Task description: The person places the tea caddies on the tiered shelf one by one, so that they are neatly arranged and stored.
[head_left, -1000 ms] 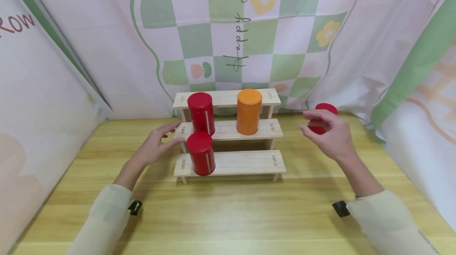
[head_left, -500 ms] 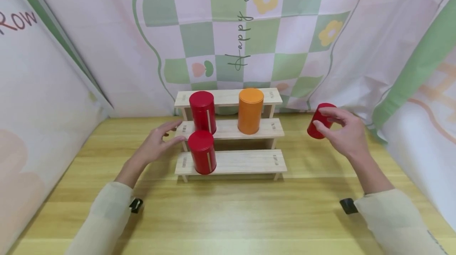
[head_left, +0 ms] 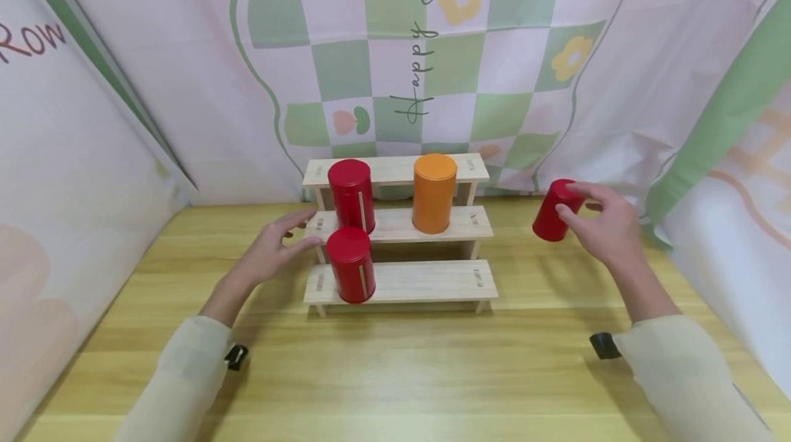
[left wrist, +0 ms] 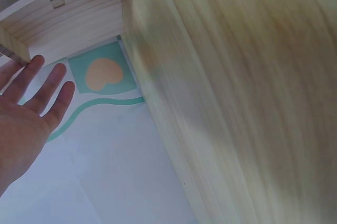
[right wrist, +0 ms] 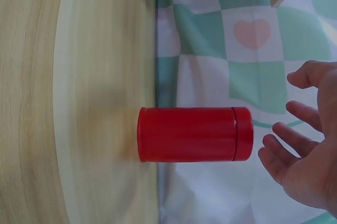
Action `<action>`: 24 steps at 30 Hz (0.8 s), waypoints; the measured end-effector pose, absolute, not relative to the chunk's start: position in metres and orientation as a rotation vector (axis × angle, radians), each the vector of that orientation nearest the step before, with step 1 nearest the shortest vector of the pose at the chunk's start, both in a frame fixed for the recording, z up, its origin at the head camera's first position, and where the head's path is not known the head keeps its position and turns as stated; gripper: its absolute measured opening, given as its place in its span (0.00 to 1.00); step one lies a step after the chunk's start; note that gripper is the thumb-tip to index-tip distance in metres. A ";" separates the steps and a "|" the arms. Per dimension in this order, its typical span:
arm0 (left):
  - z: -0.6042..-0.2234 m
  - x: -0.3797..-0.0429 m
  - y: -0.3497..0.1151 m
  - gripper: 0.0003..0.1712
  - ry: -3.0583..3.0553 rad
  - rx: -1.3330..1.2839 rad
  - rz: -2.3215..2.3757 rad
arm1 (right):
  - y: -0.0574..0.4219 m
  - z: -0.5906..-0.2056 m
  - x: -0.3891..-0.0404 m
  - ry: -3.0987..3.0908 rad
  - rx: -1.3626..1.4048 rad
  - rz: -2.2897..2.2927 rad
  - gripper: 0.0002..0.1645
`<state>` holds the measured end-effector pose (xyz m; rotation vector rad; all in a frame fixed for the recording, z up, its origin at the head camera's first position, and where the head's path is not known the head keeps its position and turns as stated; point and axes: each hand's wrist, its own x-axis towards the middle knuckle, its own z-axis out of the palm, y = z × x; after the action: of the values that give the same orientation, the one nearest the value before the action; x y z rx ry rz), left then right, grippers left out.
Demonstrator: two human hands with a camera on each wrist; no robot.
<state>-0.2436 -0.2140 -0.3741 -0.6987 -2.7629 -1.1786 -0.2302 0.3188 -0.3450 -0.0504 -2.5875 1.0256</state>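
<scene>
My left hand (head_left: 268,253) reaches to the left end of a three-tier wooden rack (head_left: 432,283), fingertips right at the middle shelf's edge. In the left wrist view its fingers (left wrist: 50,90) are spread. At the right, a red canister (head_left: 552,215) stands upright on the table. My right hand (head_left: 608,226) hovers at its lid, thumb and fingers apart. The right wrist view shows a gap between those fingers (right wrist: 295,140) and the lid. One red canister (head_left: 352,198) and an orange canister (head_left: 434,198) stand on the middle shelf. Another red canister (head_left: 352,274) is on the lowest shelf, at the left.
Under everything is a wood-grain table (head_left: 395,373). A checked green and white curtain (head_left: 395,64) hangs right behind the rack, and white printed cloth (head_left: 74,174) closes off the left side. Green-edged cloth (head_left: 711,85) hangs on the right.
My right hand has shifted to the right of the red canister, showing more of it. The canister and my left hand have stayed in place.
</scene>
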 end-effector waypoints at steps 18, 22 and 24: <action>-0.377 -0.244 -0.215 0.37 -2.758 -0.694 -1.172 | 0.335 -0.358 -0.251 -2.562 -0.059 0.981 0.27; -0.377 -0.244 -0.215 0.37 -2.766 -0.690 -1.164 | 0.336 -0.360 -0.254 -2.591 -0.099 0.987 0.31; -0.377 -0.244 -0.215 0.37 -2.770 -0.687 -1.162 | 0.337 -0.361 -0.256 -2.611 -0.120 0.995 0.34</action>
<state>-0.2441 -0.2153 -0.3773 -0.6875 -2.7701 -1.1625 -0.2559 0.3372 -0.3614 -0.1202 -2.6108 0.9951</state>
